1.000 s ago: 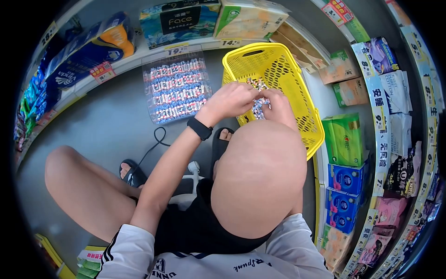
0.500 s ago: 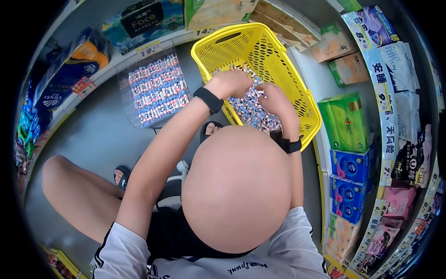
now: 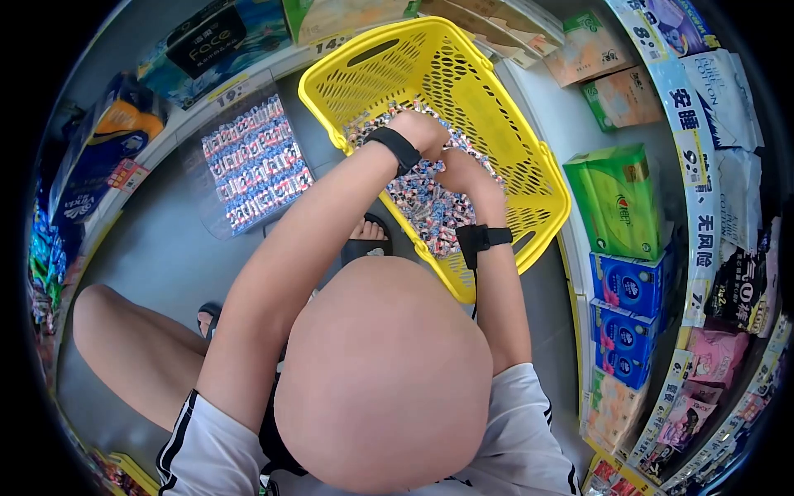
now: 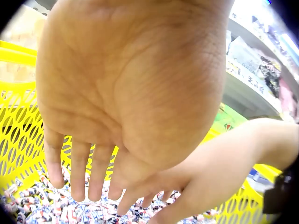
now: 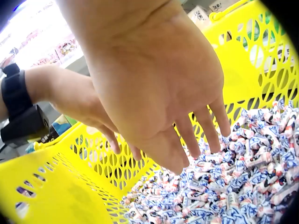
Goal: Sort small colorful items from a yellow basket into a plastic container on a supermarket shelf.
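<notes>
Wrapped candies (image 3: 430, 207) in blue, white and pink lie heaped in the yellow plastic basket (image 3: 529, 174). Over that heap, my left hand (image 3: 420, 132) points its fingers down. In the left wrist view its palm (image 4: 131, 88) faces the camera, fingers extended, tips overlapping the candies. Close beside it, my right hand (image 3: 470, 175) reaches in from the other side. The right wrist view shows its fingers (image 5: 205, 128) also fairly straight over the candies (image 5: 247, 172), with nothing gripped. My two hands are close together, thumb sides facing each other.
Left of the basket, a clear tray (image 3: 256, 165) holds rows of similar candies on the grey floor. Shelves of tissue packs (image 3: 616, 202) curve along the right and back. My bent knee (image 3: 380, 372) rises just in front of the basket.
The head view has shifted, so basket and tray appear farther left and higher, with more candies visible. My hands stay over the heap; the right wrist band has come into view past the knee.
</notes>
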A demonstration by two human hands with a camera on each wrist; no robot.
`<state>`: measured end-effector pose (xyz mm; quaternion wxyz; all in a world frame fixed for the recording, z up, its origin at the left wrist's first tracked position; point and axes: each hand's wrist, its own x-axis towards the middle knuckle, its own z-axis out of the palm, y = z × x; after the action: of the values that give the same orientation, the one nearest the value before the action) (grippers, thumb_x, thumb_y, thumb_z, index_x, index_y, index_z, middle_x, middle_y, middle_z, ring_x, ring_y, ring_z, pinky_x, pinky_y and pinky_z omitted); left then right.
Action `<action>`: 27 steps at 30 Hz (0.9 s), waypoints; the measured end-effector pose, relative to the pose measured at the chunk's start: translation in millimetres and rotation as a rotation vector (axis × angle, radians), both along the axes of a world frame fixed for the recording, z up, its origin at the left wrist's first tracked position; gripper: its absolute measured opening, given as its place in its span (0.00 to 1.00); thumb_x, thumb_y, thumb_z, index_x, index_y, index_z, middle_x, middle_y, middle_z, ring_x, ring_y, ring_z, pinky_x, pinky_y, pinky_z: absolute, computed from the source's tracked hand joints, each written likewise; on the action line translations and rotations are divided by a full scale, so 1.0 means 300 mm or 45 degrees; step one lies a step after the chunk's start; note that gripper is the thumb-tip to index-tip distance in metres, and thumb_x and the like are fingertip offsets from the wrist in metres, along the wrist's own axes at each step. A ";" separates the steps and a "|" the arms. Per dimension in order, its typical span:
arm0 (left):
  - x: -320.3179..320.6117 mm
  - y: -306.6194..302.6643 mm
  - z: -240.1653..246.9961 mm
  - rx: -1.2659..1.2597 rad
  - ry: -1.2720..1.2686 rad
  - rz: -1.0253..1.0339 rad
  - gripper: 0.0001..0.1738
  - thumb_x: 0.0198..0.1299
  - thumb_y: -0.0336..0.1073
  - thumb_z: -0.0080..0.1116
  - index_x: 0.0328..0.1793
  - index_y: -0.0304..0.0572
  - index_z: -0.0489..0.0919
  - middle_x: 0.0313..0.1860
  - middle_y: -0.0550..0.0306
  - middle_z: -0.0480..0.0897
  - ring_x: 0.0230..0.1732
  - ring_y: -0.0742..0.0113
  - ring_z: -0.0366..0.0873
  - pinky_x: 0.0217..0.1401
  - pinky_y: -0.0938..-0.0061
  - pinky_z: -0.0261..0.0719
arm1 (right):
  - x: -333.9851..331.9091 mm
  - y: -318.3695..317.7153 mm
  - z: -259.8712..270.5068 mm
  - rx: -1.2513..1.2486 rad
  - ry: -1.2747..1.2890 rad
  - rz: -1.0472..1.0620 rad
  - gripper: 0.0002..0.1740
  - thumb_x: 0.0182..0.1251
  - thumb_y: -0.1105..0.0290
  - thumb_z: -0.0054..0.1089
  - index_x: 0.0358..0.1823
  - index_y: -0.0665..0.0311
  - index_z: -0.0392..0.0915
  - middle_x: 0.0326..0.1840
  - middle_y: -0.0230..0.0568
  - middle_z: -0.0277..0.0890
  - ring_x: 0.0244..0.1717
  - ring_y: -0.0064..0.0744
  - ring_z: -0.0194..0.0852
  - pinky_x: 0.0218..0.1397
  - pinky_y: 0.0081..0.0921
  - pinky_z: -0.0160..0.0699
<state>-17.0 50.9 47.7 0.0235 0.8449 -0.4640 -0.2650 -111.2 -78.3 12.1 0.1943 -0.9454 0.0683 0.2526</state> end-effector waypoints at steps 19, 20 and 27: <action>0.001 -0.148 -0.258 0.148 0.027 0.103 0.30 0.64 0.68 0.62 0.54 0.55 0.91 0.53 0.57 0.90 0.55 0.55 0.88 0.58 0.54 0.86 | -0.039 0.000 -0.231 -0.303 -0.107 0.088 0.31 0.60 0.65 0.63 0.69 0.57 0.78 0.74 0.43 0.73 0.72 0.56 0.70 0.76 0.44 0.72; -0.003 -0.149 -0.267 0.148 0.029 0.102 0.30 0.64 0.68 0.62 0.54 0.55 0.91 0.53 0.57 0.90 0.55 0.55 0.88 0.58 0.54 0.86 | -0.040 0.003 -0.222 -0.301 -0.076 0.057 0.31 0.62 0.65 0.63 0.70 0.56 0.77 0.74 0.42 0.73 0.74 0.54 0.67 0.77 0.43 0.70; -0.040 -0.139 -0.286 0.135 -0.219 -0.044 0.19 0.71 0.53 0.59 0.49 0.51 0.92 0.43 0.56 0.90 0.47 0.55 0.89 0.49 0.57 0.88 | -0.054 0.008 -0.210 -0.325 -0.015 0.049 0.21 0.69 0.72 0.55 0.62 0.56 0.81 0.72 0.32 0.75 0.70 0.48 0.70 0.74 0.47 0.70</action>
<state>-28.8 9.3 -38.1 -0.0657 0.8565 -0.4641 -0.2161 -127.5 -75.8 -51.0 0.0681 -0.9650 0.0808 0.2399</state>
